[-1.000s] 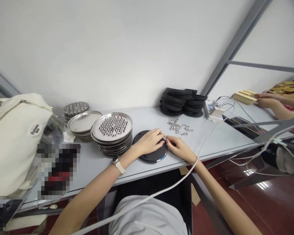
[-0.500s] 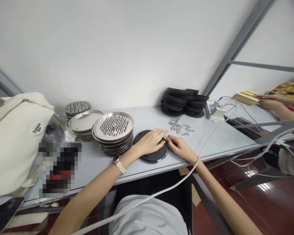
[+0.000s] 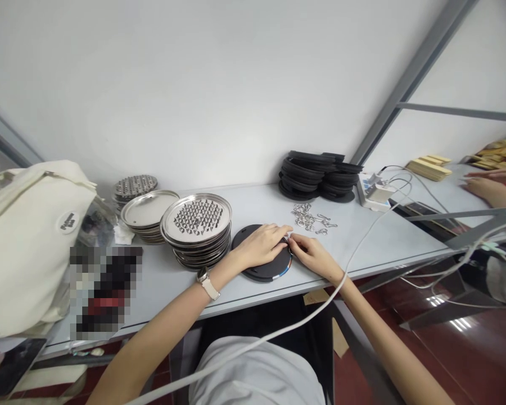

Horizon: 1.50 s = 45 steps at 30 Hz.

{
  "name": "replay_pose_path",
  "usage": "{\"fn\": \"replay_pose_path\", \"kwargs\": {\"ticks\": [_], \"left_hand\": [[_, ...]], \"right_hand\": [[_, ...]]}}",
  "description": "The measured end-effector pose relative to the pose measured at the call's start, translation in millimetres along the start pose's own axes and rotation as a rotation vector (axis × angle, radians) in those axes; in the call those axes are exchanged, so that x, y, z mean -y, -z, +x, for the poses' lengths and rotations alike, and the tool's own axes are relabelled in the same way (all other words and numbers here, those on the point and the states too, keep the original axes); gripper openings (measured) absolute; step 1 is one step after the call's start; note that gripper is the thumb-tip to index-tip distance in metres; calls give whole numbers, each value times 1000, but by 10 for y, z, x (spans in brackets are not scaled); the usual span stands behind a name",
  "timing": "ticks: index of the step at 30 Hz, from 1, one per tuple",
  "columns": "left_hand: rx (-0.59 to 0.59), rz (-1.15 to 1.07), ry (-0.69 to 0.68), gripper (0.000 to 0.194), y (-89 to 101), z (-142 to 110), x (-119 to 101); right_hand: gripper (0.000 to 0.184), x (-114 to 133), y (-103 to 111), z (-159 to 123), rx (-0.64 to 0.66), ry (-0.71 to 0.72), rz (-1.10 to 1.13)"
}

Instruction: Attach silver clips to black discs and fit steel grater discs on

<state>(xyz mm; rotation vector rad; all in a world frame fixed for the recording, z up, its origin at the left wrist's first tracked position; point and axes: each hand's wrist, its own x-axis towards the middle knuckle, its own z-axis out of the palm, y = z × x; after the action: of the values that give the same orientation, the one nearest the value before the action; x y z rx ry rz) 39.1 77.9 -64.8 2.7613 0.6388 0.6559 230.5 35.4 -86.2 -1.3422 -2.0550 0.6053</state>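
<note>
A flat black round disc (image 3: 264,271) with a blue, white and red strip on its edge lies near the table's front edge. My left hand (image 3: 262,245) rests across its top, its fingers bent toward the right rim and steadying it. At that rim, my right hand (image 3: 308,252) pinches a small metal hook, largely hidden by the fingertips. Behind the hands lies a loose pile of small metal hooks (image 3: 307,218). Just left of the disc stands a stack of round metal plates (image 3: 197,219), the top one covered in raised grating teeth.
More metal plates (image 3: 149,211) and a cream bag (image 3: 34,242) occupy the left. Black rings (image 3: 306,171) are stacked by the wall. A power strip (image 3: 373,194) sits at right, its white cable (image 3: 297,322) crossing before me. Beyond the frame, another person's hands (image 3: 487,185) are near yellow pieces (image 3: 430,167).
My hands keep almost the same pose on the disc. The view shifts slightly. At far right, the other person's hands have moved away from the stacked yellow pieces.
</note>
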Motion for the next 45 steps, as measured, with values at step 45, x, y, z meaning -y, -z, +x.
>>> {"fn": "replay_pose_path", "kwargs": {"ticks": [45], "left_hand": [[4, 29, 11, 20, 13, 9, -24]], "right_hand": [[28, -39, -18, -2, -1, -28, 0]]}}
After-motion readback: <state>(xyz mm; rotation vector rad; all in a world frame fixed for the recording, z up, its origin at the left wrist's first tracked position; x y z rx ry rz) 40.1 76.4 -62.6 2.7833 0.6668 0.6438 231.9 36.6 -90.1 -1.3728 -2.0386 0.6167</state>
